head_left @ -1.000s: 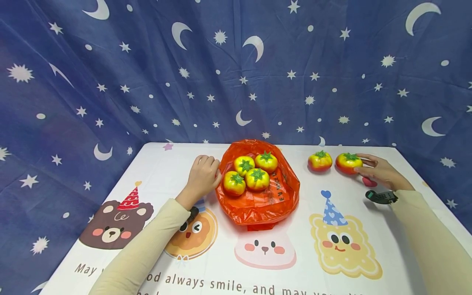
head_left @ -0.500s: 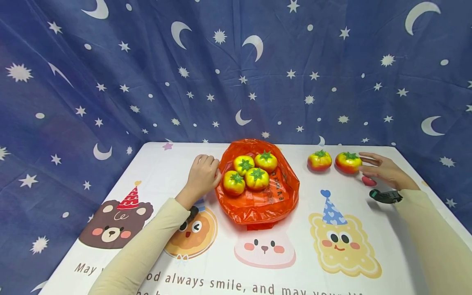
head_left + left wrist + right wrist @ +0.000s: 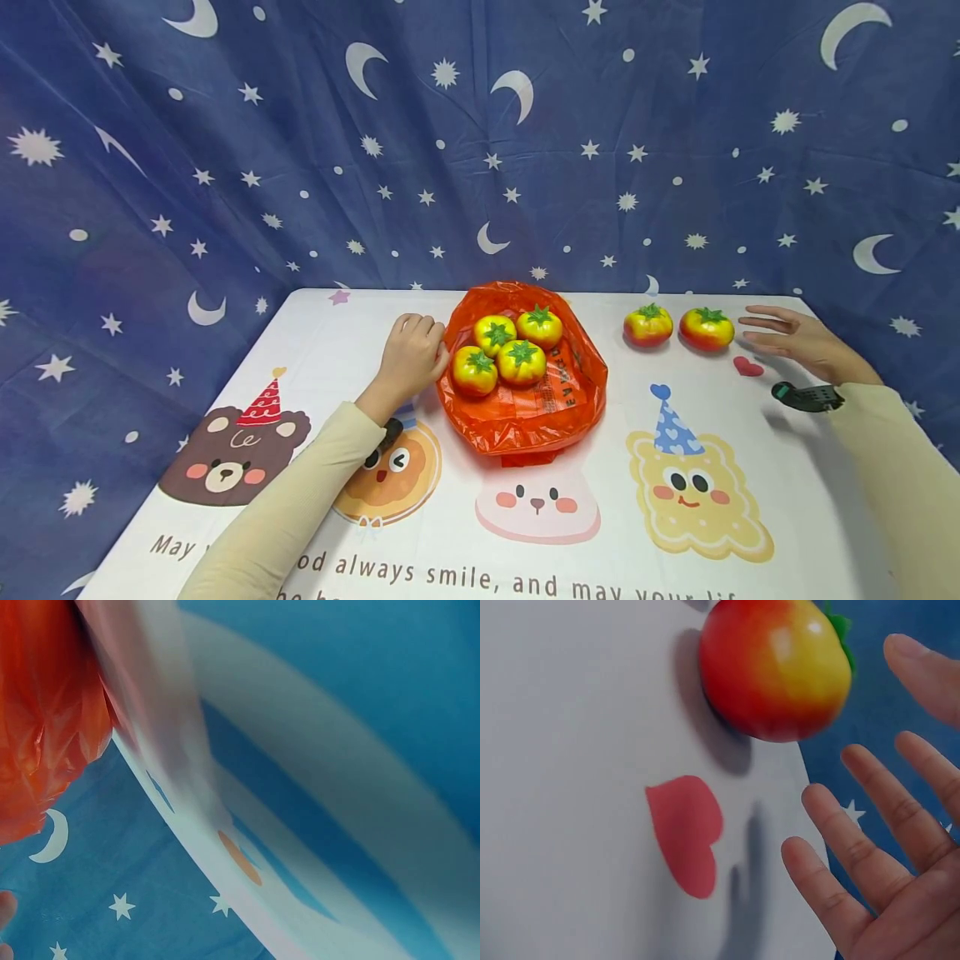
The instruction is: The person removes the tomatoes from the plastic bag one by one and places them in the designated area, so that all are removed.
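A red plastic bag (image 3: pixel 525 417) lies spread open on the table, with several glossy yellow-red tomatoes (image 3: pixel 522 363) in it. My left hand (image 3: pixel 411 354) is at its left rim, fingers curled on the edge; in the left wrist view, crinkled bag plastic (image 3: pixel 45 727) fills the upper left. Two more tomatoes stand to the right of the bag: a left one (image 3: pixel 648 325) and a right one (image 3: pixel 707 330). Just right of the latter, my right hand (image 3: pixel 810 343) hovers with fingers spread and holds nothing. The right wrist view shows a gap between those fingers and the tomato (image 3: pixel 780 671).
A white cloth printed with cartoon faces and lettering covers the table (image 3: pixel 585 575). Behind it hangs a blue curtain (image 3: pixel 420 125) with moons and stars. A black wrist camera mount (image 3: pixel 808 397) sticks out from the right sleeve.
My right hand has let go of the right tomato and drawn away to the right, its fingers straightening. The tomatoes, the bag and my left hand have stayed in place.
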Demonstrator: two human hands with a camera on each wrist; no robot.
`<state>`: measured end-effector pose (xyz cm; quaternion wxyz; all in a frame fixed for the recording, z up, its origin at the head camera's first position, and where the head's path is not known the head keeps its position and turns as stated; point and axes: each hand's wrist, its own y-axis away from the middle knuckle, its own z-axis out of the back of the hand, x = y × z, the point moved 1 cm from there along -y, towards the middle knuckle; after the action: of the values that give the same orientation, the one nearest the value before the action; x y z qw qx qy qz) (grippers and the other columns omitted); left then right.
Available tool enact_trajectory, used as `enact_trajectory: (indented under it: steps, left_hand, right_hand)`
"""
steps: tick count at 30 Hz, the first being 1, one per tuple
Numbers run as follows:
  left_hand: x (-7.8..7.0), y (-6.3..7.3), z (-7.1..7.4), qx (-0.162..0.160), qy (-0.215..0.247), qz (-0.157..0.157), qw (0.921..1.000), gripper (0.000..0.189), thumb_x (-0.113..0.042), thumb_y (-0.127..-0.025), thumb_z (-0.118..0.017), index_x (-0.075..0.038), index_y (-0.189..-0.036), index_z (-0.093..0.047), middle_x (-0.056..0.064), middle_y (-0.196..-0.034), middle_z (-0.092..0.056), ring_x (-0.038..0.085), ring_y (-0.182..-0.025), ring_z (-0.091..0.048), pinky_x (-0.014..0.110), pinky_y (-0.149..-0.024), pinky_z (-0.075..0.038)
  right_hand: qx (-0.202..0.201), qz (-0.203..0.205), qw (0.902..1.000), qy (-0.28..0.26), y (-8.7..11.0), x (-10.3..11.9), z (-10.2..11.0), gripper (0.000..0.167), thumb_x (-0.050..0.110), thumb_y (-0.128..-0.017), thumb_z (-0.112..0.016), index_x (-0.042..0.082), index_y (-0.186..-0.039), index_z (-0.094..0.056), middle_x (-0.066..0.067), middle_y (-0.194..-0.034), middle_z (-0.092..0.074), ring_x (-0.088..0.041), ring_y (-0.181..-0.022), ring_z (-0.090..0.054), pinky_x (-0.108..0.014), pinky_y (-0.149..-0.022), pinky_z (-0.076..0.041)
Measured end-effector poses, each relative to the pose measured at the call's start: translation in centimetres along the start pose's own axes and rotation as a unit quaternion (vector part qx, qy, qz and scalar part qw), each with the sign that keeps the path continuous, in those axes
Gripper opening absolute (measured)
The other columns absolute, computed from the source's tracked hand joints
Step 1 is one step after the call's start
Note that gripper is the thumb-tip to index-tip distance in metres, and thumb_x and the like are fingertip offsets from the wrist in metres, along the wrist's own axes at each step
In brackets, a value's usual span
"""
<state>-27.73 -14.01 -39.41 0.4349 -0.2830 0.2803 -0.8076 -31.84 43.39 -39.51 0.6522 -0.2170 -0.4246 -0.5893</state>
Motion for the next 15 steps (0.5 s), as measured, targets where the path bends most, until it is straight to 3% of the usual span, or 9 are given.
enact_trajectory:
  steps: [3, 4, 10, 15]
  left_hand:
    - [0.0, 0.0, 0.1, -0.001, 0.0, 0.0, 1.0, 0.011, -0.013, -0.078, -0.057, -0.002, -0.08, -0.06, 0.01, -0.074, -0.059, 0.029, -0.079, -0.057, 0.042, -0.086, -0.046]
    - [-0.1, 0.0, 0.1, -0.002, 0.0, -0.001, 1.0, 0.011, -0.013, -0.078, -0.057, -0.002, -0.08, -0.06, 0.011, -0.074, -0.059, 0.029, -0.079, -0.057, 0.042, -0.086, -0.046]
    - [0.0, 0.0, 0.1, -0.006, -0.001, -0.002, 1.0, 0.011, -0.014, -0.077, -0.058, -0.003, -0.079, -0.059, 0.01, -0.073, -0.058, 0.029, -0.079, -0.057, 0.041, -0.087, -0.046]
    - [0.0, -0.1, 0.0, -0.011, -0.001, -0.004, 0.9999, 0.01, -0.013, -0.077, -0.058, -0.003, -0.077, -0.058, 0.01, -0.073, -0.057, 0.029, -0.078, -0.056, 0.042, -0.086, -0.046]
  right_hand:
    - [0.004, 0.016, 0.9992, -0.038, 0.4, 0.2, 0.5, 0.073, 0.021, -0.093, -0.054, 0.008, -0.151, -0.011, 0.033, -0.109, -0.045, 0.018, -0.092, -0.055, -0.018, -0.081, -0.053]
    - [0.006, 0.022, 0.9987, -0.045, 0.5, 0.3, 0.6, 0.07, 0.02, -0.094, -0.054, 0.01, -0.15, -0.013, 0.036, -0.107, -0.047, 0.017, -0.093, -0.055, -0.017, -0.08, -0.053]
    - [0.004, 0.05, 0.9971, -0.057, 0.8, 0.8, 1.1, 0.053, 0.018, -0.095, -0.051, 0.019, -0.143, -0.03, 0.035, -0.105, -0.055, 0.015, -0.093, -0.058, -0.015, -0.078, -0.053]
    - [-0.001, 0.058, 0.9972, -0.047, 1.0, 1.8, 1.2, 0.048, 0.018, -0.095, -0.05, 0.024, -0.14, -0.035, 0.034, -0.105, -0.055, 0.014, -0.093, -0.058, -0.014, -0.076, -0.052]
